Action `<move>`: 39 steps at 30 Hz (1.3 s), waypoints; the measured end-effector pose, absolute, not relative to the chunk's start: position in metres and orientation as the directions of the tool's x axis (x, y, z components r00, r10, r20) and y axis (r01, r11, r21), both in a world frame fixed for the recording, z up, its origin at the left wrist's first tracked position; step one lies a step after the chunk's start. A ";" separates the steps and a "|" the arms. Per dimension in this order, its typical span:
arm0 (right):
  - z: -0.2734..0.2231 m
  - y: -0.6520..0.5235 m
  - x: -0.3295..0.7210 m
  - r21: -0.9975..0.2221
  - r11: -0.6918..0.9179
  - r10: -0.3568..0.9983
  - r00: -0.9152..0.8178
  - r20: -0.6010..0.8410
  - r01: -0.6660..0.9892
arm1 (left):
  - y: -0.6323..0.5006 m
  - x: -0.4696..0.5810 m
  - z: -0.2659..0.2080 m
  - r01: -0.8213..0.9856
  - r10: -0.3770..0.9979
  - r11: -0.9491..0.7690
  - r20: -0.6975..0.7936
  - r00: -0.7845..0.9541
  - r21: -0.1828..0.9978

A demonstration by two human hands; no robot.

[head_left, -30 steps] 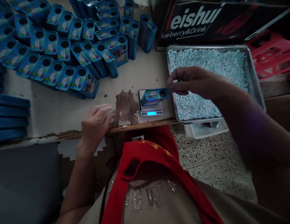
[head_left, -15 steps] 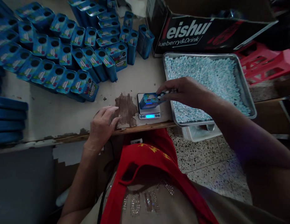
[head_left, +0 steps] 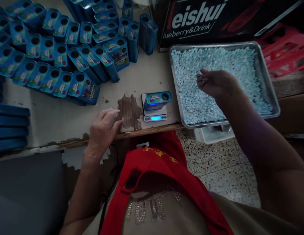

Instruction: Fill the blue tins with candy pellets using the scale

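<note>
A small digital scale (head_left: pixel 155 118) with a lit blue display sits near the table's front edge. On its plate lies a blue candy box (head_left: pixel 156 100), its round opening facing right, with pale pieces just visible inside. My right hand (head_left: pixel 215 83) hovers above the metal tray (head_left: pixel 180 111) of light blue and white candies (head_left: pixel 203 109). Its fingers are curled together, and what they hold, if anything, is hidden. Left of the scale, my left hand (head_left: pixel 104 125) rests at the table edge beside a worn brown patch, fingers apart and holding nothing.
Rows of similar blue boxes (head_left: pixel 54 80) with round openings fill the table's left and back. Stacked blue pieces (head_left: pixel 12 125) lie at the far left. Behind the tray stands a black printed carton (head_left: pixel 191 24); a red plastic stool (head_left: pixel 286 52) is at the right.
My right hand has left the box's opening, where it held candies, and moved right over the tray. The box stays on the scale. My left hand is nearly still; the view has shifted slightly.
</note>
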State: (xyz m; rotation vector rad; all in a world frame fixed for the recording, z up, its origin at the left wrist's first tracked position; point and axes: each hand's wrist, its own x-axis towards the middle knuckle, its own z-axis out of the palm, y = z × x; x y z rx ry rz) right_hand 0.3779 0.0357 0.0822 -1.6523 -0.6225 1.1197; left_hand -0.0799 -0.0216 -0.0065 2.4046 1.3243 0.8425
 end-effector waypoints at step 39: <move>0.050 0.006 0.327 -0.868 -0.329 0.918 0.090 -0.386 -0.372 | 0.044 0.076 0.050 0.519 0.580 -0.807 0.543 0.607 0.281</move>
